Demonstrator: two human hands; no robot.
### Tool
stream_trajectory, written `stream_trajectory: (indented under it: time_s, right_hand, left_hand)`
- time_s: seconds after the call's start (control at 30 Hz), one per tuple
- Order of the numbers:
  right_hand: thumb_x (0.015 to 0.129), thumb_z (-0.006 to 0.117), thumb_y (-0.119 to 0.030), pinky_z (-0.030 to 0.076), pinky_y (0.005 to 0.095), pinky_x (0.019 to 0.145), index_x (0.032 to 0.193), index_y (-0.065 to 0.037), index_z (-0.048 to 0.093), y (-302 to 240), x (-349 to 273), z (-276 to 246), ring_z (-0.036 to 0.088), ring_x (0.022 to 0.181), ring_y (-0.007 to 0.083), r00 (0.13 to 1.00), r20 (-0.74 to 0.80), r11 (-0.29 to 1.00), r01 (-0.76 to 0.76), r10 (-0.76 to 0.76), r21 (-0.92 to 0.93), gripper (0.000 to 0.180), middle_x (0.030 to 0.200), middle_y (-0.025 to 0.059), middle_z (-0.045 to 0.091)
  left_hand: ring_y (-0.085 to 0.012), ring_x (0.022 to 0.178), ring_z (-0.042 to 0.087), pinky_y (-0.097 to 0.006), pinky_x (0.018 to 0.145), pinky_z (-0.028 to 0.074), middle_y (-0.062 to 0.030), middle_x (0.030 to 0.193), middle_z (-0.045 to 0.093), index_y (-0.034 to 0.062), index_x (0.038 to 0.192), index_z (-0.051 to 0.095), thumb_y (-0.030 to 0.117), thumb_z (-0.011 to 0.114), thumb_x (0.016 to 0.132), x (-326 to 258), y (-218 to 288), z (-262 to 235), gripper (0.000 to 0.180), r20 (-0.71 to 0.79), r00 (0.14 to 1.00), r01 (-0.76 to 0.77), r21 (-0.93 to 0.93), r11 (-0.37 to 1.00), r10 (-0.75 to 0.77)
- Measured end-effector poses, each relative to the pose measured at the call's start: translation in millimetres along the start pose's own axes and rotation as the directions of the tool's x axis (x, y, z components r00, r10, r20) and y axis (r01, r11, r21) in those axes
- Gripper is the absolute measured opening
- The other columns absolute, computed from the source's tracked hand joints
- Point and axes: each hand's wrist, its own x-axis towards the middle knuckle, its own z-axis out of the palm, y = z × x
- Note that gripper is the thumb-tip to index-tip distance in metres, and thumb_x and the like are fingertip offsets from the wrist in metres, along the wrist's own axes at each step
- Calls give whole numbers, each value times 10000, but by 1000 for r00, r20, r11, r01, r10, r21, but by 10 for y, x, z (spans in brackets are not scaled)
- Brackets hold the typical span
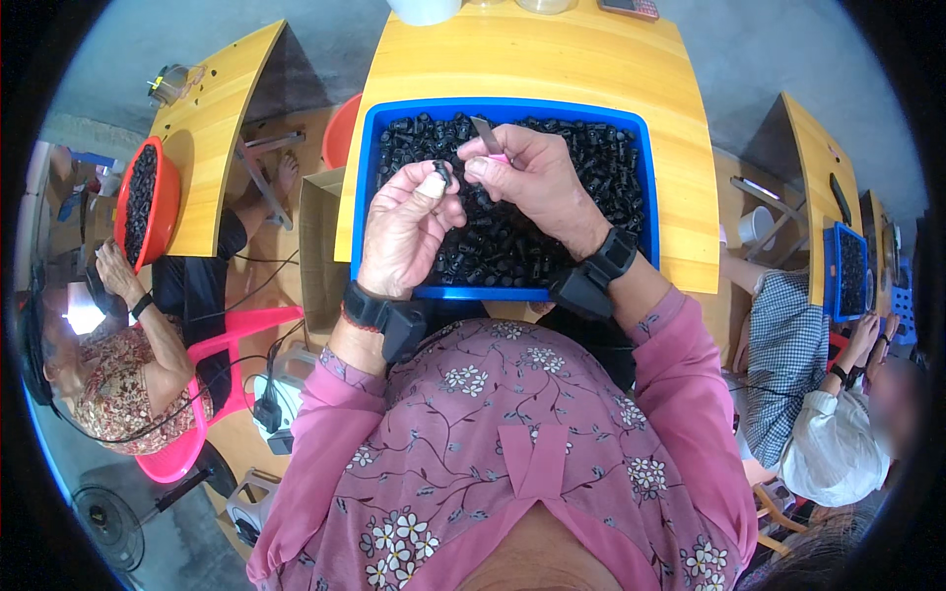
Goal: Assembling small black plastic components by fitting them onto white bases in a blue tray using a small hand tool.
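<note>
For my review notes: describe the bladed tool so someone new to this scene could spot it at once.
Start at the central yellow table and find the blue tray on it, full of black pieces. Above the tray, the right hand pinches the tool. Its flat greyish blade and pink part distinguish it from the small black piece in the left hand.

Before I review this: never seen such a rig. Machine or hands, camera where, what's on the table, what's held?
No machine: a person's two bare hands. The one picture comes from the left of two fisheye cameras worn on the head, looking down, so straight edges bend. On the yellow table sits a blue tray of small black parts; a white tub stands at the far edge. The left hand pinches one black part; the right hand holds a pink-handled blade. Co-workers sit on both sides.
</note>
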Motion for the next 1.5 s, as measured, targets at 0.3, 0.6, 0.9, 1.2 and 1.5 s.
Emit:
stream_trajectory:
  time_s: [0.3,0.6,0.9,1.2,1.5]
  right_hand:
    - [890,681,-86,509,219,703,1007,13,692,-1,10,18,594,773,41,998,63,993,31,-24,-114,154,868,20,700]
    - [882,674,-62,495,211,687,987,6,700,77,24,31,584,750,43,994,41,994,102,-103,30,127,847,9,687]
    - [879,660,-44,500,235,689,984,10,706,48,44,22,594,743,76,986,39,972,167,-163,-167,126,833,34,652]
    - [895,654,-102,504,316,659,1065,24,669,37,14,23,627,718,225,950,91,877,311,-299,-367,213,824,128,614]
    - [878,674,-120,511,349,639,999,-4,679,37,-2,95,613,709,280,898,155,776,434,-411,-458,168,800,120,599]
  left_hand:
    - [-141,737,629,-303,695,524,-72,907,666,49,1069,607,131,601,968,-20,-11,-2,130,26,998,61,25,998,-62]
    - [-138,779,623,-298,732,529,-82,958,651,29,1113,583,123,583,973,11,26,-55,169,73,984,171,-92,981,-165]
    - [-117,781,575,-262,730,490,-66,955,619,11,1104,585,83,589,956,12,30,-22,164,33,977,211,-116,971,-209]
    - [-140,802,576,-267,765,503,-70,969,625,6,1077,595,50,588,946,45,7,-108,138,96,983,175,-251,952,-155]
    - [-169,840,602,-285,787,514,-97,989,645,8,1060,596,7,579,934,36,-15,-115,127,58,992,122,-342,932,-108]
